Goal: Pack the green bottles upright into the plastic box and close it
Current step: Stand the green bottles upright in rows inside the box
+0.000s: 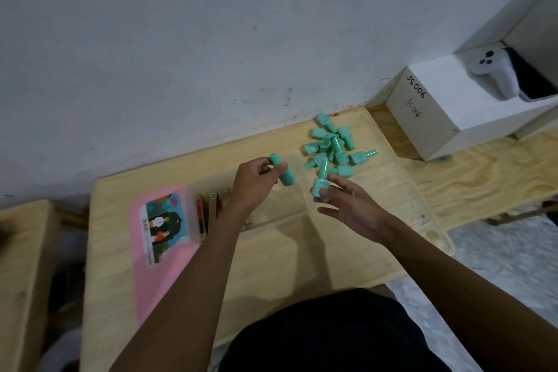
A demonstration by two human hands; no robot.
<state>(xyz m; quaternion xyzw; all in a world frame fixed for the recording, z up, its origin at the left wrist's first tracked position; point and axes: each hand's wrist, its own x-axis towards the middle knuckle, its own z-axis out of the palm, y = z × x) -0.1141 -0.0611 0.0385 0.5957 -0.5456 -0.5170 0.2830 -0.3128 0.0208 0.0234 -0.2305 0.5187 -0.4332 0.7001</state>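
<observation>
1. The tabletop (271, 257) is pale plywood set against a white wall. It carries everything the task needs. Off its right end stands a white cube (434, 118) with handwriting on its side, which plays no part here.

2. A pink lid (157, 275) with a picture label lies flat on the left of the tabletop, so the box is open and closing it is still to come.

3. The clear plastic box (271, 208) sits just right of the lid, under the left forearm. Its walls are hard to trace. Some brown and red sticks (208, 211) stand at its left end. I see no green bottle standing in it, though the arm hides part of the inside.

4. The pile of green bottles (332, 145) lies loose near the wall, beyond the box, all on their sides and tangled. By my judgement the packing has barely begun.

5. The right hand (353, 208) has its fingers spread, with the thumb and forefinger pinching one bottle (320, 183) nearly upright.

6. The left hand (256, 181) pinches another bottle (283, 174) at its cap end, tilted, above the box's far side.
</observation>
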